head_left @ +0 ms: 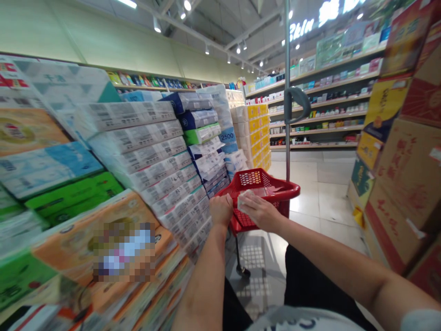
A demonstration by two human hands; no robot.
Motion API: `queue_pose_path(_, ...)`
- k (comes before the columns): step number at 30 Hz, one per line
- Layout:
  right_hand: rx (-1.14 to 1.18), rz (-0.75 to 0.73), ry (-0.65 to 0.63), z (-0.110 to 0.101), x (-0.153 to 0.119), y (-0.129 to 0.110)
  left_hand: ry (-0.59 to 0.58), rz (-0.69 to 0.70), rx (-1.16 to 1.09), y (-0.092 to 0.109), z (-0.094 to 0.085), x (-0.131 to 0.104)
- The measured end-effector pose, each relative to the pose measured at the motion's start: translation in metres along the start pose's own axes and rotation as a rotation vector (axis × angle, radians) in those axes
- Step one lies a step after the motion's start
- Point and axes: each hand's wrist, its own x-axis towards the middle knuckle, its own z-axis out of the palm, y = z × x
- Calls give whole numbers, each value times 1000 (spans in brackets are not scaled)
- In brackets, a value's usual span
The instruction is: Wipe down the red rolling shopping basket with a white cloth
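Observation:
In front of me stands a red plastic shopping cart [253, 177] with a perforated basket. My left hand [221, 209] is closed on the near left part of its rim. A crumpled white tissue or cloth [245, 198] is in my right hand [263, 214], its fingers pressed over it against or just above the cart's near edge; contact with the rim is not clear. Something flat and pinkish [267, 191] lies in the basket, largely hidden. A grey pole [287, 55] with a looped grey handle [299, 105] rises at the cart's far right.
Stacks of packaged tissues [148, 151] crowd the left side, close to my left arm. Yellow-and-white packs [253, 135] stand farther ahead. Cardboard boxes [406, 184] line the right. Pale floor tiles [317, 202] run between them toward shelves of small goods [324, 110].

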Motion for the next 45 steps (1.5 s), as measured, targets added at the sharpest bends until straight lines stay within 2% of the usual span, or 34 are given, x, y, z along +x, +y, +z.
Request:
queue_pose_path(3, 19, 261, 150, -5, -1, 9, 0, -5, -5, 0, 2, 0)
queue_pose_path(5, 11, 315, 178, -8, -2, 11, -2, -12, -1, 0, 2, 1)
queue_pose_path(9, -10, 40, 11, -11, -6, 7, 1, -19, 4, -1, 2, 0)
queue_pose_path(10, -12, 17, -1, -12, -7, 7, 0, -14, 2, -1, 1, 0)
queue_pose_path(11, -15, 38, 13, -12, -6, 8, -2, -7, 0, -1, 1, 0)
queue_pose_path(14, -36, 243, 127, -11, -4, 11, 5, -7, 10, 0, 1, 0)
queue_pose_path(16, -57, 274, 139, -9, -5, 10, 25, -17, 30, 0, 2, 0)
queue_pose_path(20, -39, -26, -5, -8, -13, 5, 49, -9, 58, -1, 3, 0)
queue_pose_path(21, -29, -51, -6, -9, -14, 7, 49, -5, 59, -1, 2, 0)
queue_pose_path(22, -20, -26, 19, -9, -15, 10, 47, -1, 59, -1, 2, 0)
queue_pose_path(25, -1, 227, 157, -10, -13, 17, 39, 5, 55, 0, 1, 0)
queue_pose_path(27, -16, 325, 200, -8, -10, 15, 37, 1, 52, 0, 0, -1)
queue_pose_path(28, -30, 310, 186, -7, -9, 12, 43, -5, 51, 0, 0, -1)
queue_pose_path(32, -52, 31, 13, -4, -5, -3, 58, 4, 60, -2, 2, -2)
queue_pose_path(33, -44, 3, -7, -4, -3, -3, 61, 8, 64, -2, 2, -2)
queue_pose_path(34, -35, 21, -1, -6, -1, -2, 64, 10, 67, -3, 3, -2)
queue_pose_path(38, -6, 294, 112, -8, 7, 4, 78, 2, 71, -3, 3, -2)
queue_pose_path(39, -11, 305, 117, -8, 7, 4, 73, 4, 71, -3, 3, -2)
queue_pose_path(40, -20, 265, 100, -7, 6, 2, 71, 4, 71, -3, 3, -2)
queue_pose_path(43, -35, 28, 7, -4, -1, -2, 77, 7, 75, -3, 3, -2)
queue_pose_path(45, -26, 11, 5, -4, -4, 2, 73, 12, 77, -4, 3, -2)
